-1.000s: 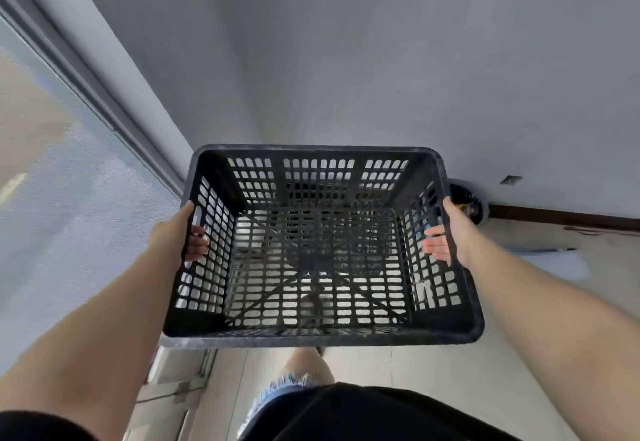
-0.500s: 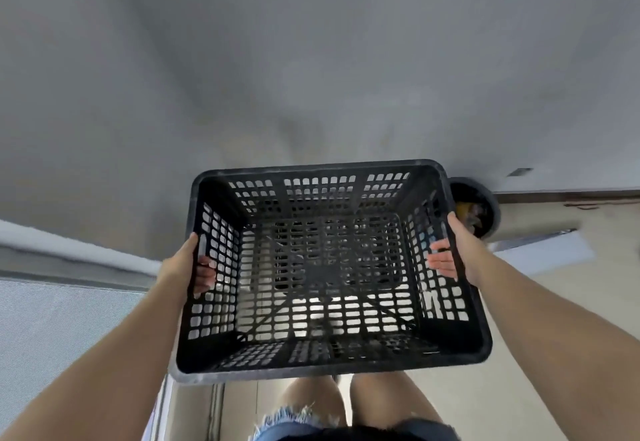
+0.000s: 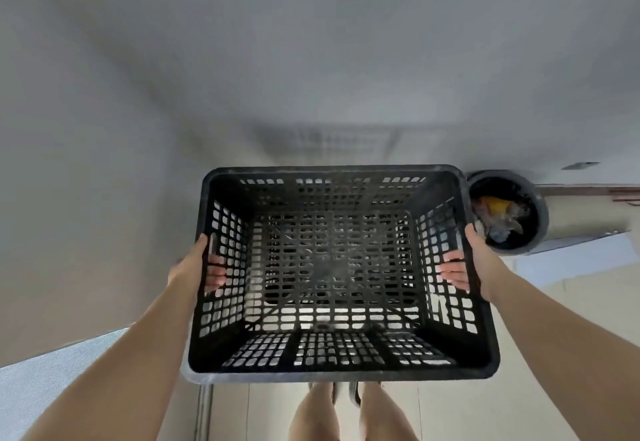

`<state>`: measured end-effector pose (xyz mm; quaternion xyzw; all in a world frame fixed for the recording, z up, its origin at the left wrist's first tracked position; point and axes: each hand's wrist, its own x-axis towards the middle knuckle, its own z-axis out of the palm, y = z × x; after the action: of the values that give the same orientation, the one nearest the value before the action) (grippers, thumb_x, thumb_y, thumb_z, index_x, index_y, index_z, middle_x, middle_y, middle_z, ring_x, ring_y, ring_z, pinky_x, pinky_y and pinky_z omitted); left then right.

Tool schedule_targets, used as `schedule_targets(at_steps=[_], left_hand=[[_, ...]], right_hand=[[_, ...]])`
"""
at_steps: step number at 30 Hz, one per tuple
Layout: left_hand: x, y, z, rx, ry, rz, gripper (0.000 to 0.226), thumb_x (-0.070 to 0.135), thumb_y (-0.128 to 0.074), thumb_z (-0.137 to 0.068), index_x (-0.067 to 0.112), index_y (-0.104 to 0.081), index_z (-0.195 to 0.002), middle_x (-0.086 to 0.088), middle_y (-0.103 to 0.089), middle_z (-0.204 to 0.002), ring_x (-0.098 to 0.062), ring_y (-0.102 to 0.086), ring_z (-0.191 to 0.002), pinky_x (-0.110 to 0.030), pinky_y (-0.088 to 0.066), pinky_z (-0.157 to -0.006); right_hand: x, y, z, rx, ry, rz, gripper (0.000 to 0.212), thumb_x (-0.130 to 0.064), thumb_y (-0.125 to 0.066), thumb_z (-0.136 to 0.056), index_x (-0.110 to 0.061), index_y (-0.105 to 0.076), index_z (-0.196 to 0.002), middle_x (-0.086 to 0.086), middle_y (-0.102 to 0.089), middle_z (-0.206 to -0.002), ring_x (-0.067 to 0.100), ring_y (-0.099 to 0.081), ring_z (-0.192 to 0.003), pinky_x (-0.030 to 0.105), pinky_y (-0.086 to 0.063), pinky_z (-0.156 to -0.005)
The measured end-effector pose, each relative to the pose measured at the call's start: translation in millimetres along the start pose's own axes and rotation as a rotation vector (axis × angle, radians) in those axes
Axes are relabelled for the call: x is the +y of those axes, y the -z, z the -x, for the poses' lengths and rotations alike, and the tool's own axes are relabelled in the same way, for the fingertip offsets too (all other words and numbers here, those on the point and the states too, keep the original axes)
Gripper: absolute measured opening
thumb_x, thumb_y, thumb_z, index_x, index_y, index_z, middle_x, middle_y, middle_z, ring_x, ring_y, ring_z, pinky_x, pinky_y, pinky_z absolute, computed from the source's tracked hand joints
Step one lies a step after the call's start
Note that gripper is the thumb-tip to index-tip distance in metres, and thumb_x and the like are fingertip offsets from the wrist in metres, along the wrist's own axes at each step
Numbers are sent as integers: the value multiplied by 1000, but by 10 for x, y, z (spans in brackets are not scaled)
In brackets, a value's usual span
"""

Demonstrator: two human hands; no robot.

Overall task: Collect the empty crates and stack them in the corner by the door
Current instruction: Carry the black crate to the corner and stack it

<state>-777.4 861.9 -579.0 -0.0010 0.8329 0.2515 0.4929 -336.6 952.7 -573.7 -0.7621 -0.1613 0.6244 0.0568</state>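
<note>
You have swung away from the door glass, which has slid to the lower left of the frame, and now face the grey wall square on. The empty black crate sits mid-frame, carried level. Your left hand and right hand each curl through a side handle slot. Likely you are nearing the corner. A bin stands at right. No writing is legible.

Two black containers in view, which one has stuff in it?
The round black bin against the wall, right of the crate; it holds crumpled trash, some yellow. The rectangular slotted crate, held by the left hand and right hand, is empty.
</note>
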Motion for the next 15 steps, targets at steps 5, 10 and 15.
schedule_targets(at_steps=[5, 10, 15], left_hand=[[-19, -310, -444, 4, -7, -13, 57, 58, -46, -92, 6, -61, -75, -14, -62, -69, -21, -58, -44, -31, -48, -49], [-60, -528, -756, 6, -5, -16, 57, 58, -45, -92, 7, -60, -74, -13, -62, -69, -18, -57, -43, -30, -49, -49], [-187, -651, -829, 68, -52, 38, 53, 54, -50, -92, 6, -63, -75, -15, -63, -70, -24, -58, -55, -32, -52, -58]], right_hand=[[-36, -46, -554, 1, -6, -8, 92, -74, -22, -88, 4, -53, -127, 15, -63, -92, 27, -61, -83, 40, -41, -92], [-25, -90, -958, -13, -7, -11, 91, -74, -23, -89, 3, -52, -127, 15, -62, -92, 29, -61, -87, 40, -42, -95], [26, -88, -1197, 28, -1, -11, 87, -76, -24, -87, 2, -56, -112, 16, -64, -91, 26, -62, -82, 35, -49, -75]])
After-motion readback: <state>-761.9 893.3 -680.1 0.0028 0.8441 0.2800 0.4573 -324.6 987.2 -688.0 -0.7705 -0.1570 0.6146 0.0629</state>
